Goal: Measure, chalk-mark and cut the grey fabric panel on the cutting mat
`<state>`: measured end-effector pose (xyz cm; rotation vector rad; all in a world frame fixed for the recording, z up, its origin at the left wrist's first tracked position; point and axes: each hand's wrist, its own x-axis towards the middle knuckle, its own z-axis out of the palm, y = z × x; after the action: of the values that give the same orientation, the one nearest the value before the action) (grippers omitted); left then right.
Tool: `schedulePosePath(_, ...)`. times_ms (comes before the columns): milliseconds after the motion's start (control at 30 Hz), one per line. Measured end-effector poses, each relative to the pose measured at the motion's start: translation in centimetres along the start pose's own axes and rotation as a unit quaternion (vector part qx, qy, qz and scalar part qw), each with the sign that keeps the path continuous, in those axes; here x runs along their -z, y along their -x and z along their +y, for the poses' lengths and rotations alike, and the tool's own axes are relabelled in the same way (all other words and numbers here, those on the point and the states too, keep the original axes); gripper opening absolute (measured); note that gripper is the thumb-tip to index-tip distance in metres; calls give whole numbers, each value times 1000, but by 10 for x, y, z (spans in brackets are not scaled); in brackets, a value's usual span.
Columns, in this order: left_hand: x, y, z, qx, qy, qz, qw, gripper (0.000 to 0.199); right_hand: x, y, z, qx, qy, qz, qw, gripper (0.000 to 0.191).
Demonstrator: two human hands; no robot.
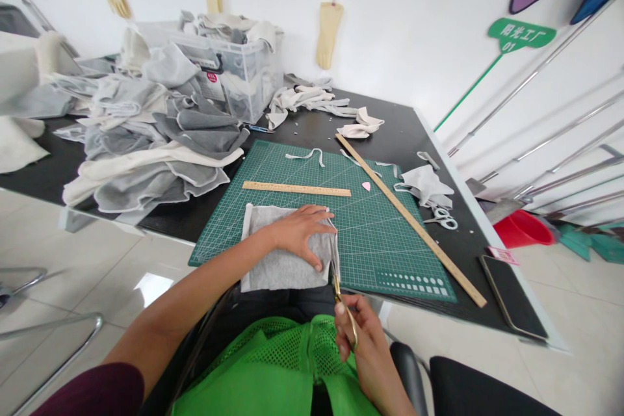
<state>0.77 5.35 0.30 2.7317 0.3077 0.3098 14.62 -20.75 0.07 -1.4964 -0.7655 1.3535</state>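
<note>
My left hand (303, 234) lies flat with fingers spread, pressing a grey piece of cloth (273, 266) against the green cutting mat (390, 240). The cloth has a pale edge and hangs a little past the front of the mat. In my right hand (363, 328) is a pair of scissors with gold handles (337, 287). Their blades point away from me along the right edge of the cloth, where a narrow strip shows. A short wooden ruler (297, 189) lies just beyond the cloth.
A long wooden ruler (414, 224) slants across the mat's right side. Light-handled scissors (442, 219) and cloth scraps (426, 185) lie right, near a phone (513, 296). Piled grey cloths (146, 136) and a clear plastic bin (244, 75) stand left. A pink chalk piece (366, 186) rests on the mat.
</note>
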Motion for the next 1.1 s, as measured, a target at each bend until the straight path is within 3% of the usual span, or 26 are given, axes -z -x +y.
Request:
schedulePosePath(733, 0, 1, 0, 2, 21, 5, 1000, 101, 1, 5, 2, -19, -19, 4, 1000, 48)
schedulePosePath(1000, 0, 1, -1, 21, 33, 16, 999, 72, 0, 9, -5, -24, -10, 2, 1000, 46)
schedulePosePath(1100, 1, 2, -1, 33, 10, 46, 998, 73, 2, 8, -2, -20, -32, 5, 999, 43)
